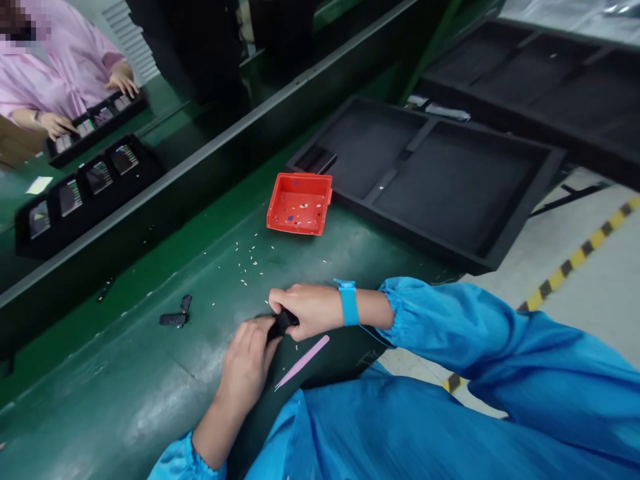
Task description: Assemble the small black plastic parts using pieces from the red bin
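Note:
A small black part [283, 323], whose exact kind I cannot make out, is gripped between my two hands just above the green work surface. My left hand [249, 350] closes on its left end, and my right hand [311, 311], with a blue wrist strap [349, 302], closes on its right end. Fingers cover most of it. Pink tweezers [303, 363] lie just below my hands, tips toward the lower left. To the left, another black L-shaped part [177, 313] rests on the surface. Tiny pale pieces [245, 260] are scattered beyond my hands.
A red bin [300, 202] with small bits inside stands ahead. Behind it is a large black divided tray [450, 187], with a dark flat device [316, 160] in its corner. Across a raised ledge [210, 143], a person in pink [65, 67] handles a black tray.

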The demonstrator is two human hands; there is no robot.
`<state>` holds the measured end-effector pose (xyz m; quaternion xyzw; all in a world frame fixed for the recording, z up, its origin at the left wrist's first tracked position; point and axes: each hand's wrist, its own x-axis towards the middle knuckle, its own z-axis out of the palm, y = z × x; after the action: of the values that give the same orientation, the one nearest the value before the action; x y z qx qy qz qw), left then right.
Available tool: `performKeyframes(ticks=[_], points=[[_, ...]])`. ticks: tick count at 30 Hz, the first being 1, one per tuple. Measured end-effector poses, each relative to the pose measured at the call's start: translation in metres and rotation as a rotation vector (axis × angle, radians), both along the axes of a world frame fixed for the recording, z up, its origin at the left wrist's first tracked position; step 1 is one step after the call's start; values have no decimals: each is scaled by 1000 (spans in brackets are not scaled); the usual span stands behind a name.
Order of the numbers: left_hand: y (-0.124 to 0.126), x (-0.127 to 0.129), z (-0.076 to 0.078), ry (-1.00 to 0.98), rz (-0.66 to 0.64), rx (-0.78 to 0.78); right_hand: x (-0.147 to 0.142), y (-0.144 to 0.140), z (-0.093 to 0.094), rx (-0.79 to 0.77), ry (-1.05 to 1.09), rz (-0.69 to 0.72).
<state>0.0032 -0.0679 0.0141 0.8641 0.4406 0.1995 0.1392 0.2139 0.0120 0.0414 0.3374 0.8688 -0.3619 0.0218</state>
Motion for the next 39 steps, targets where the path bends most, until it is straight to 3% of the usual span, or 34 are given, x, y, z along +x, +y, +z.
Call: performKeyframes(ticks=[5,8,11,16,18,20,22,25,28,31,34,37,39], points=[[14,1,-2,-53,99,-131,9,-7,11,234,-66,-99],[10,10,-4,-116,174,-208,9,-14,7,210,-55,-106],[1,22,-13,-186,169,-235,-1,-20,-3,161,24,-123],[0,22,-28,-201,198,-184,-22,-29,-22,301,103,-196],[7,13,-27,-192,165,-221,-21,-27,-21,331,86,-183],[15,4,-24,-209,145,-265,-8,-18,-8,343,92,-188],[22,-4,-23,-283,186,-278,18,1,17,408,137,-285],[30,-10,-32,-377,288,-289,70,56,56,629,139,-670],[35,-9,-42,-335,321,-284,123,125,72,693,48,-918],[35,-9,-41,-298,283,-238,156,180,59,655,22,-960],[42,-15,-29,-313,200,-266,165,214,32,566,54,-857],[78,-25,-10,-311,197,-285,167,240,12,538,120,-735],[121,-34,2,-151,312,-139,168,250,8,537,151,-665]])
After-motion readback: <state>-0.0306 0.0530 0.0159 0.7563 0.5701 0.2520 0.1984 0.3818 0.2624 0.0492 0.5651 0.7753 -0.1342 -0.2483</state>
